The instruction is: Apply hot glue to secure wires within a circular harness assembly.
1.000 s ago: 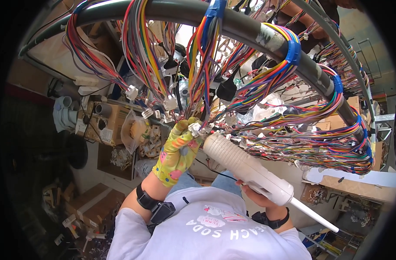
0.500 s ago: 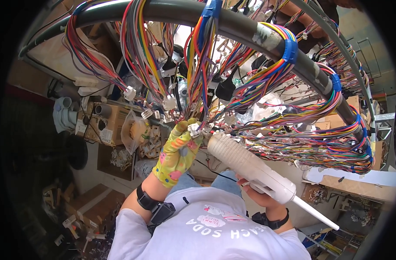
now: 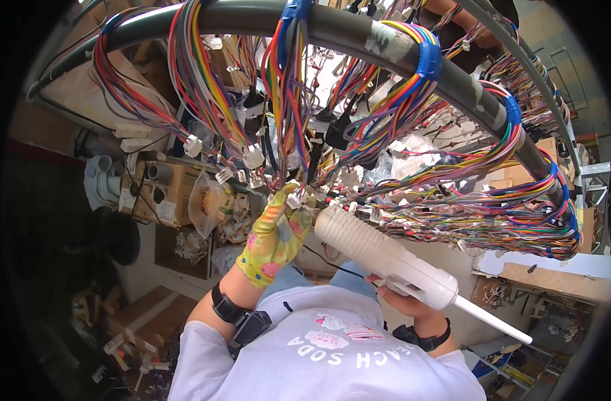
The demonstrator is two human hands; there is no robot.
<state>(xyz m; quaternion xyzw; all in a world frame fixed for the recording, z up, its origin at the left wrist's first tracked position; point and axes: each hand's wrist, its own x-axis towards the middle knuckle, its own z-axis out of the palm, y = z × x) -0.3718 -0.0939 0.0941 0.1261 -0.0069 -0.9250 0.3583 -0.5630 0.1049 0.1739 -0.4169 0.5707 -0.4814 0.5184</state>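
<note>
My left hand [image 3: 273,240], in a yellow patterned glove, is closed around a white plastic connector [image 3: 296,199] at the lower end of a hanging wire bundle [image 3: 289,113]. My bare right hand [image 3: 407,302] grips a white hot glue gun [image 3: 379,254] from beneath, its fingers partly hidden by the gun's body. A white glue stick [image 3: 496,322] juts from the gun's rear, down to the right. The gun's ribbed front end is close beside the gloved fingers. Its tip, among the connectors, I cannot make out.
A dark curved pipe [image 3: 339,30] arches overhead, with many-coloured wire bundles [image 3: 412,100] tied to it by blue tape. To the left are a cardboard box [image 3: 178,200] and a clear bag [image 3: 208,204]. A thin black cable [image 3: 319,255] runs below the glue gun. Part of another person shows at upper right.
The pipe and hanging wires have shifted slightly left in view. The glue gun has moved slightly, its rear end a bit higher and further right. Both hands keep their holds.
</note>
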